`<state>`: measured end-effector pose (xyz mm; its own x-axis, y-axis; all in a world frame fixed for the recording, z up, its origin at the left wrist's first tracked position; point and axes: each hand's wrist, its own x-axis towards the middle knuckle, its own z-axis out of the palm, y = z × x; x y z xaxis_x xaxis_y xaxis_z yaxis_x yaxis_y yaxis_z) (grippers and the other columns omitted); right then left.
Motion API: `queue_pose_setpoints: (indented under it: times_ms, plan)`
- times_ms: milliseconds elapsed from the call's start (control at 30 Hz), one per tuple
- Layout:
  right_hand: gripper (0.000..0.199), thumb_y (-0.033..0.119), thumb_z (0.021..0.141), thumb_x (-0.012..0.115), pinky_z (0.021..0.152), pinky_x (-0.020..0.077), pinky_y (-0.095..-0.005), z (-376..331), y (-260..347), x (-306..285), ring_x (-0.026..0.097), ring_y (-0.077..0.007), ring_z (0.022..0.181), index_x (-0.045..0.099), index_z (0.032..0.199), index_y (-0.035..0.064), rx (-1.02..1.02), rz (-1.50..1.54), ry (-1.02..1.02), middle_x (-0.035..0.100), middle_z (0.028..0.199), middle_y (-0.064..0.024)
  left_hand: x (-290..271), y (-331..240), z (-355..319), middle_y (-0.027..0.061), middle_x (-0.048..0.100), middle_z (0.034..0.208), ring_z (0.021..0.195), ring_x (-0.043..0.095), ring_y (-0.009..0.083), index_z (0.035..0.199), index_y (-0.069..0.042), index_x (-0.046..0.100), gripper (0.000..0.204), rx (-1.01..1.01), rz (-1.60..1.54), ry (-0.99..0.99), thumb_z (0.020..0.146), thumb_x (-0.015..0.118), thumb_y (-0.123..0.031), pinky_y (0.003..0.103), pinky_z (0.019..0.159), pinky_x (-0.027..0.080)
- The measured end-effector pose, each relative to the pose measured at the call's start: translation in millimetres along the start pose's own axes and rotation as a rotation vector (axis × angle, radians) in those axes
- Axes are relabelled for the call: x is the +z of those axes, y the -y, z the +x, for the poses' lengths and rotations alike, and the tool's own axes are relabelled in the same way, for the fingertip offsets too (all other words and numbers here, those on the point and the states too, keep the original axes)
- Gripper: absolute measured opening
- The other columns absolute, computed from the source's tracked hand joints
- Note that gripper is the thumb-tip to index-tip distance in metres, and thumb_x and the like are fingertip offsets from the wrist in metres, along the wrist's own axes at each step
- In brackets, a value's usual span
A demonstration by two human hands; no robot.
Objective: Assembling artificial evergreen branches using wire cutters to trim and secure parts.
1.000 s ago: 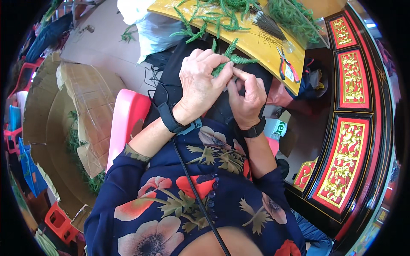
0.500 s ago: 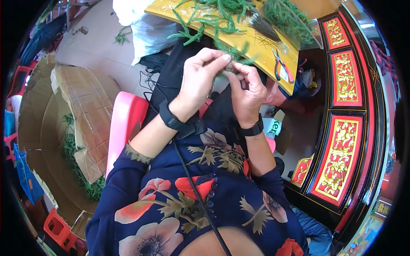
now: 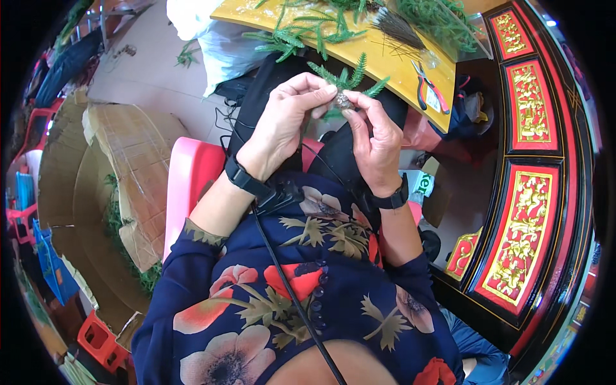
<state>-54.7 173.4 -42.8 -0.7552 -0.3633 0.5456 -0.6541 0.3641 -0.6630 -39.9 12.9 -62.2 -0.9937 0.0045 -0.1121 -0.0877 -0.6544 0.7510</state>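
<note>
Above my lap, my left hand [image 3: 292, 115] and my right hand [image 3: 377, 144] meet with thumbs and fingertips pinched. Between them is a small brownish-grey clump [image 3: 342, 101], whose exact kind I cannot make out. A green artificial fir sprig [image 3: 350, 78] fans out just beyond the fingertips, its base at the clump. Both hands are closed on this joint, and the fingers partly cover it. Further green sprigs [image 3: 285, 42] lie along the near edge of the yellow table [image 3: 356, 54], beyond my hands. Red-and-black handled pliers [image 3: 427, 93] rest at the table's right corner.
A bundle of thin dark wires [image 3: 399, 31] lies on the table beside a clear container of greenery [image 3: 443, 25]. To the left stand an open cardboard box [image 3: 74, 186] holding more sprigs, and a white plastic bag [image 3: 228, 54]. A black cabinet with red-and-gold carved panels [image 3: 531, 106] flanks the right.
My hands have turned slightly, and the sprig now shows clearly, spread beyond the fingertips. The clump between them is more exposed. The whole view has shifted a little.
</note>
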Motion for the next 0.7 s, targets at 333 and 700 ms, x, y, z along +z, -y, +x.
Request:
queue_pose_setpoints:
  times_ms: [333, 700]
  plan:
    - [0.021, -0.006, 0.08, 0.062, 0.07, 0.0492, -0.0307, -2, -1, -8, 0.063, -0.024, 0.081, 0.064, 0.1, 0.0005, -0.173, -0.197, -0.039, 0.065, 0.091, -0.0116, 7, 5, -6, -0.0001, 0.06, 0.075, 0.059, 0.046, 0.0055, 0.084, -0.002, 0.063, 0.005, -0.067, -0.048, -0.042, 0.083, 0.067, -0.005, 0.017, 0.058, 0.039]
    - [0.02, -0.004, 0.078, 0.065, 0.067, 0.0471, -0.0287, -7, 6, -3, 0.059, -0.0216, 0.073, 0.065, 0.098, 0.0006, -0.115, -0.112, -0.055, 0.065, 0.091, -0.0107, 18, 7, -15, 0.0003, 0.064, 0.072, 0.063, 0.053, 0.0016, 0.082, 0.002, 0.067, 0.012, 0.317, 0.439, -0.2, 0.079, 0.072, -0.009, 0.018, 0.054, 0.043]
